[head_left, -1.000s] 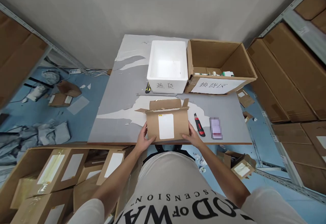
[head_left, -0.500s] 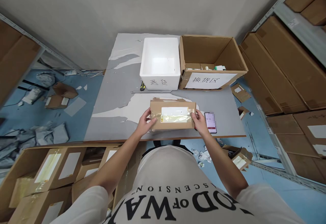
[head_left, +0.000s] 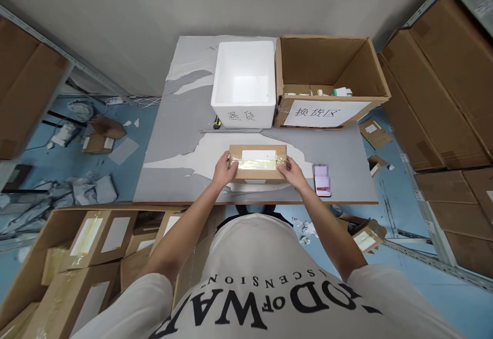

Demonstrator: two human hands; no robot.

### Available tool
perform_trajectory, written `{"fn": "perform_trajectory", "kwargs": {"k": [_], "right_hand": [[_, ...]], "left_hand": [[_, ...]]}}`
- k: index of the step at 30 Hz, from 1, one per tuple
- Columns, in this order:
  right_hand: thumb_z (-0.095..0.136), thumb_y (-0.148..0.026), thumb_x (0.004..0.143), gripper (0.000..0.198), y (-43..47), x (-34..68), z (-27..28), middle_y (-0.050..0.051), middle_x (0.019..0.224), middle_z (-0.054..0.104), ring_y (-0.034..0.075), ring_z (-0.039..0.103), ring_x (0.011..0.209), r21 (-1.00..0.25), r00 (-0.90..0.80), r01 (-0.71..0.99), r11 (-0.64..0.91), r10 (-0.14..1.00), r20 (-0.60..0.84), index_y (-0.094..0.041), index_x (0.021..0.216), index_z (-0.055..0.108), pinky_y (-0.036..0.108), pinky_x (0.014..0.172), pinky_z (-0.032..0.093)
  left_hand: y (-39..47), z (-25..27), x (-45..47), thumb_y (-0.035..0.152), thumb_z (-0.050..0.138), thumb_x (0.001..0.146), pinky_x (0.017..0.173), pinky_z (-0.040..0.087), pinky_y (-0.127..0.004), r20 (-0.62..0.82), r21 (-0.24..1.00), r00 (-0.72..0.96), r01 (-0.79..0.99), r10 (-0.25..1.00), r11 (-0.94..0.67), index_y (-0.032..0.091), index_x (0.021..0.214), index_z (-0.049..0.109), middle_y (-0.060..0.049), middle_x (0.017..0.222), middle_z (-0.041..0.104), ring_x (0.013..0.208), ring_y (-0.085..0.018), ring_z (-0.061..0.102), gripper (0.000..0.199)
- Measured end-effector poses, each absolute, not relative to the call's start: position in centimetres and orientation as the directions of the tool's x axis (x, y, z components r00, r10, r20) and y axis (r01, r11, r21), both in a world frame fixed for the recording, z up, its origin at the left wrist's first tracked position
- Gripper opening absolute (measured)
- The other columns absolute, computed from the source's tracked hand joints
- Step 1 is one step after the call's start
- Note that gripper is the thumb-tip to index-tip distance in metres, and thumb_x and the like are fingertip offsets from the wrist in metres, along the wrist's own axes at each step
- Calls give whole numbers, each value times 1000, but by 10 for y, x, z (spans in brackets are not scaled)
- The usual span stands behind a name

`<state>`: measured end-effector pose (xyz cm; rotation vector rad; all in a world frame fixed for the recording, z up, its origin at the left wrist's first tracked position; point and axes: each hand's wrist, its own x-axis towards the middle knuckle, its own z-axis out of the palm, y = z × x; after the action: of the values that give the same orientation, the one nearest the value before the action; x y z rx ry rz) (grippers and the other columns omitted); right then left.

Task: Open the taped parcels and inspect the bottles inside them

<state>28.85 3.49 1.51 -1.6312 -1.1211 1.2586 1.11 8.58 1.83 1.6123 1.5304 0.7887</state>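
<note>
A small cardboard box [head_left: 258,173] with a white label and shiny clear tape is at the front middle of the table [head_left: 169,138]. My left hand [head_left: 224,169] grips its left end, thumb on top. At the right end, my right hand [head_left: 292,172] closes round the corner in the same way. Whether the box rests fully on the tabletop I cannot tell. Right of my right hand lies a phone [head_left: 322,180] with a lit screen. Behind the box, a yellow and black utility knife [head_left: 217,123] lies beside the foam box.
A white foam box [head_left: 243,116] and a large open carton [head_left: 370,104], both with handwritten characters, stand at the back. A big carton of parcels [head_left: 57,217] sits at lower left. Shelves with cartons [head_left: 435,87] line the right. Packaging scraps [head_left: 100,190] litter the floor.
The box has tipped from facing me to lying flatter and lower over the table, with both hands still on its ends. The whole view has shifted slightly.
</note>
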Motion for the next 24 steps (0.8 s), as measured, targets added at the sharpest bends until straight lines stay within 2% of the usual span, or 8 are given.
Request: {"fn": "perform_trajectory", "kwargs": {"k": [4, 7, 9, 11, 14, 18, 21, 24], "right_hand": [[61, -44, 79, 65, 21, 294, -5, 14, 135, 54, 23, 59, 116, -926, 191, 215, -310, 943, -272, -18, 136, 44, 40, 99, 47], [50, -44, 85, 53, 5, 316, -18, 15, 133, 55, 24, 58, 115, -882, 319, 338, -330, 921, -222, -17, 131, 47, 42, 98, 47], [47, -40, 87, 45, -4, 333, -27, 17, 126, 58, 28, 58, 112, -761, 398, 502, -411, 891, -219, -15, 124, 52, 47, 97, 45], [51, -35, 84, 40, -10, 343, -37, 18, 119, 60, 30, 56, 111, -592, 400, 652, -474, 878, -262, -15, 119, 53, 49, 97, 43], [62, -34, 79, 45, -10, 344, -53, 18, 117, 57, 33, 53, 112, -397, 370, 766, -506, 851, -372, -17, 119, 50, 48, 93, 43], [64, -34, 77, 48, 2, 334, -66, 19, 119, 52, 34, 52, 111, -284, 416, 775, -564, 794, -443, -17, 119, 46, 49, 90, 44], [60, -29, 78, 46, 10, 335, -69, 20, 118, 52, 34, 55, 108, -303, 411, 752, -585, 776, -478, -15, 119, 45, 49, 90, 44], [53, -26, 81, 47, 15, 347, -60, 20, 116, 54, 32, 57, 106, -367, 403, 729, -578, 795, -453, -14, 125, 41, 48, 91, 45]], "left_hand": [[79, 14, 15, 32, 61, 79, 112, 29, -50, 23, 726, 214, 668, 977, -164, 11, 138, 42, -18, 146, 40, 136, -35, 35, 66], [75, 12, 19, 32, 59, 81, 112, 26, -52, 91, 669, 203, 713, 975, -211, 14, 132, 48, -16, 146, 40, 137, -36, 31, 55], [73, 11, 22, 32, 57, 83, 108, 29, -52, 142, 607, 182, 760, 973, -231, 17, 122, 56, -15, 139, 46, 134, -36, 34, 42], [70, 11, 26, 29, 49, 87, 100, 36, -51, 135, 533, 229, 803, 964, -265, 19, 107, 64, -15, 122, 57, 121, -34, 45, 27], [62, 13, 33, 23, 39, 91, 88, 42, -46, 78, 461, 338, 822, 938, -334, 19, 94, 66, -15, 98, 62, 99, -30, 55, 27], [41, 19, 43, 35, 45, 90, 91, 41, -46, 101, 434, 377, 816, 921, -382, 16, 110, 62, -17, 110, 59, 106, -32, 52, 32], [25, 19, 45, 42, 54, 85, 101, 35, -52, 94, 435, 414, 801, 905, -411, 14, 125, 54, -20, 125, 52, 120, -37, 44, 48], [14, 11, 43, 37, 55, 85, 110, 26, -55, 105, 437, 419, 795, 902, -421, 15, 131, 49, -20, 132, 48, 129, -38, 39, 51]]}}
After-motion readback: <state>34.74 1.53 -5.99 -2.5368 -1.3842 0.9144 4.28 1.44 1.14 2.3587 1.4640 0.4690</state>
